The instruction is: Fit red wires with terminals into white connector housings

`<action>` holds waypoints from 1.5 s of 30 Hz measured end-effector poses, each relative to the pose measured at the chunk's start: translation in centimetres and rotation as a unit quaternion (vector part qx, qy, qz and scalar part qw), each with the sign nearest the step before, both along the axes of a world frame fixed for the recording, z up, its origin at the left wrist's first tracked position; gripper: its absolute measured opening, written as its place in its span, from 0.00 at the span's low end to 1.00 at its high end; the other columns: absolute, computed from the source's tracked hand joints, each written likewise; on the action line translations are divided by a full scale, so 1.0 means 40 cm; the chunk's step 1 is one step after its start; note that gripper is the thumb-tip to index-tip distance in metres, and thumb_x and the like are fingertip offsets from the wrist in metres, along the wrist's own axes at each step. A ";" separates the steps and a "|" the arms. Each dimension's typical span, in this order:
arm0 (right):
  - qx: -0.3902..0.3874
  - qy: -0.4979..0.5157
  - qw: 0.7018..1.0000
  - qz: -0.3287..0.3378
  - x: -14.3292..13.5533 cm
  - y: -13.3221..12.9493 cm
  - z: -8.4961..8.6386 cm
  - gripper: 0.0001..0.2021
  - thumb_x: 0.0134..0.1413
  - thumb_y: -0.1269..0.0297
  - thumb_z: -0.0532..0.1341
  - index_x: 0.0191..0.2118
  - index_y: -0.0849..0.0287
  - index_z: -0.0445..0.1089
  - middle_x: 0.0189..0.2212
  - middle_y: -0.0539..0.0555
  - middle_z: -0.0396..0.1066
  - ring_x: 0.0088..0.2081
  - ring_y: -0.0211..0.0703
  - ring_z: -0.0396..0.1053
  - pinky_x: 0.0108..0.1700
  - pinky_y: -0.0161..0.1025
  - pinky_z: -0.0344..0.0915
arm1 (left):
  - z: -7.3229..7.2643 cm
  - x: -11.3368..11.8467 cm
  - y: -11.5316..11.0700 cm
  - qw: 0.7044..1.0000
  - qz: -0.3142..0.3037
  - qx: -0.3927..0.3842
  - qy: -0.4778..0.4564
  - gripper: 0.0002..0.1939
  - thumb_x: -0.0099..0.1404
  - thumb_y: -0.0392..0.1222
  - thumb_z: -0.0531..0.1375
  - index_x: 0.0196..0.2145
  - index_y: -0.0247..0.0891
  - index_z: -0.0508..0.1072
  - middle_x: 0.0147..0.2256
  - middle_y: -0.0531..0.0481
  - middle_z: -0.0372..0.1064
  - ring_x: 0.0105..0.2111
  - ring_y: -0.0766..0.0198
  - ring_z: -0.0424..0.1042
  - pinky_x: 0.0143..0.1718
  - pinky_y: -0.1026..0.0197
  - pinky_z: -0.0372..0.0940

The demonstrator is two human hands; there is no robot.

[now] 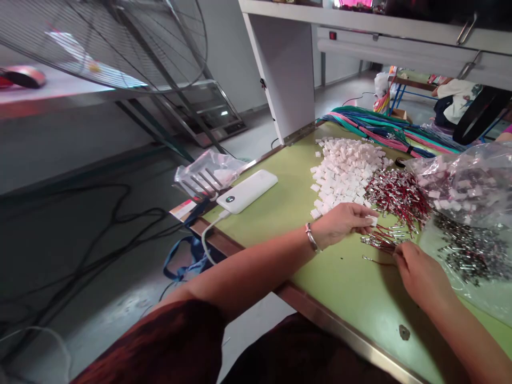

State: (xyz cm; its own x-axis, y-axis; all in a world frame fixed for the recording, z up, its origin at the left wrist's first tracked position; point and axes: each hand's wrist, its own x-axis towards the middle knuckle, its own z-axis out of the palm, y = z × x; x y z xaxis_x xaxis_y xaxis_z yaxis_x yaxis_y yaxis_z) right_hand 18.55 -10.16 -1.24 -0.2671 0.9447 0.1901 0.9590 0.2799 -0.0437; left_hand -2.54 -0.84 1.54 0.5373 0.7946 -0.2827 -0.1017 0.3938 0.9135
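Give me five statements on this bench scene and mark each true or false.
1. The left hand holds a small white piece. True.
2. The right hand is wrapped around a roll of tape. False: the right hand holds thin red wires with metal ends.
3. A white cable runs to the white device with a small display. True.
4. The bracelet is on the right wrist. False: the bracelet is on the left wrist.
5. A pile of white pieces lies on the green tabletop. True.
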 end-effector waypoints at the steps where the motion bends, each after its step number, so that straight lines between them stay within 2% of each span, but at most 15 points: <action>1: 0.001 0.013 1.000 0.003 0.004 -0.003 0.000 0.05 0.60 0.70 0.55 0.32 0.57 0.65 0.30 0.52 0.71 0.25 0.41 0.68 0.26 0.37 0.52 | -0.011 0.006 -0.002 1.000 0.000 -0.021 -0.007 0.07 0.62 0.31 0.63 0.39 0.34 0.78 0.26 0.51 0.72 0.25 0.72 0.68 0.33 0.63 0.63; 5: -0.036 -0.001 0.998 0.056 -0.015 -0.011 -0.009 0.04 0.61 0.67 0.55 0.36 0.56 0.67 0.35 0.52 0.71 0.28 0.40 0.69 0.26 0.37 0.53 | -0.050 0.011 -0.004 0.999 -0.005 -0.040 -0.007 0.06 0.62 0.31 0.63 0.38 0.34 0.77 0.26 0.51 0.72 0.26 0.72 0.70 0.31 0.65 0.61; 9: -0.051 -0.054 0.995 0.064 -0.041 -0.010 -0.026 0.06 0.60 0.69 0.54 0.34 0.57 0.67 0.33 0.53 0.70 0.26 0.40 0.69 0.24 0.37 0.50 | -0.058 0.002 -0.002 0.999 -0.023 -0.023 0.010 0.06 0.63 0.33 0.63 0.39 0.34 0.77 0.23 0.52 0.72 0.25 0.72 0.70 0.27 0.67 0.56; 11: -0.044 -0.047 0.996 0.065 -0.037 -0.011 -0.025 0.07 0.60 0.69 0.53 0.32 0.57 0.65 0.31 0.54 0.69 0.24 0.40 0.67 0.24 0.37 0.49 | -0.058 -0.002 -0.002 1.000 -0.026 -0.014 0.008 0.06 0.63 0.33 0.63 0.39 0.33 0.77 0.24 0.52 0.72 0.25 0.72 0.70 0.26 0.67 0.55; 14: -0.027 0.051 0.998 0.036 -0.020 -0.014 -0.001 0.07 0.60 0.67 0.52 0.32 0.56 0.63 0.27 0.52 0.70 0.22 0.40 0.66 0.24 0.37 0.51 | -0.060 -0.003 -0.007 0.999 -0.045 0.005 0.000 0.07 0.61 0.34 0.64 0.39 0.33 0.77 0.25 0.52 0.73 0.24 0.72 0.68 0.26 0.67 0.55; 17: -0.019 0.167 0.986 0.006 -0.011 -0.012 0.029 0.07 0.61 0.63 0.51 0.33 0.55 0.62 0.21 0.49 0.69 0.21 0.40 0.66 0.24 0.35 0.56 | -0.062 0.002 -0.017 0.997 -0.076 0.014 -0.010 0.07 0.62 0.35 0.63 0.39 0.35 0.77 0.25 0.52 0.73 0.24 0.72 0.68 0.26 0.66 0.56; 20: -0.018 0.197 0.980 0.012 -0.017 -0.007 0.039 0.07 0.61 0.62 0.52 0.32 0.55 0.62 0.19 0.47 0.68 0.18 0.38 0.64 0.24 0.34 0.57 | -0.065 0.007 -0.026 0.996 -0.087 0.003 -0.026 0.07 0.61 0.34 0.64 0.38 0.36 0.78 0.25 0.53 0.73 0.25 0.71 0.69 0.26 0.66 0.56; 24: 0.010 0.172 0.985 0.025 -0.022 -0.007 0.027 0.08 0.61 0.63 0.52 0.33 0.56 0.64 0.21 0.48 0.70 0.20 0.38 0.65 0.25 0.35 0.57 | -0.069 0.009 -0.028 0.995 -0.093 0.002 -0.031 0.06 0.60 0.35 0.65 0.37 0.36 0.78 0.25 0.52 0.73 0.25 0.71 0.69 0.25 0.66 0.56; 30: 0.080 0.134 0.985 0.072 -0.013 -0.016 0.024 0.10 0.65 0.65 0.52 0.39 0.58 0.71 0.31 0.53 0.75 0.29 0.39 0.71 0.31 0.35 0.62 | -0.067 0.007 -0.028 0.996 -0.088 0.012 -0.029 0.07 0.59 0.36 0.65 0.37 0.36 0.78 0.25 0.53 0.73 0.24 0.72 0.69 0.24 0.68 0.57; 35: 0.134 0.022 0.988 0.074 -0.015 -0.022 0.037 0.13 0.64 0.70 0.54 0.32 0.57 0.73 0.29 0.53 0.73 0.30 0.38 0.68 0.31 0.35 0.57 | -0.058 0.003 -0.030 0.994 -0.110 0.008 -0.026 0.08 0.58 0.39 0.66 0.37 0.36 0.78 0.24 0.52 0.74 0.23 0.72 0.70 0.24 0.68 0.62; 38: 0.156 -0.024 0.983 0.091 -0.023 -0.024 0.039 0.14 0.62 0.74 0.53 0.27 0.58 0.70 0.24 0.52 0.68 0.26 0.38 0.64 0.28 0.36 0.53 | -0.059 0.009 -0.032 0.993 -0.112 0.023 0.008 0.09 0.58 0.40 0.66 0.37 0.35 0.76 0.24 0.52 0.74 0.22 0.71 0.70 0.25 0.66 0.65; 42: 0.134 -0.049 0.984 0.105 -0.033 -0.030 0.019 0.15 0.61 0.75 0.51 0.24 0.58 0.65 0.20 0.50 0.63 0.21 0.38 0.59 0.25 0.37 0.48 | -0.074 0.024 -0.046 0.989 -0.128 0.040 0.063 0.06 0.58 0.37 0.65 0.33 0.33 0.74 0.23 0.52 0.72 0.21 0.68 0.72 0.25 0.63 0.67; 45: 0.077 0.014 0.992 0.102 -0.032 -0.038 -0.007 0.14 0.64 0.71 0.50 0.28 0.57 0.65 0.20 0.50 0.66 0.19 0.38 0.62 0.24 0.37 0.49 | -0.093 0.031 -0.063 0.988 -0.139 0.017 0.063 0.05 0.57 0.36 0.65 0.31 0.34 0.73 0.21 0.53 0.71 0.21 0.68 0.72 0.25 0.63 0.67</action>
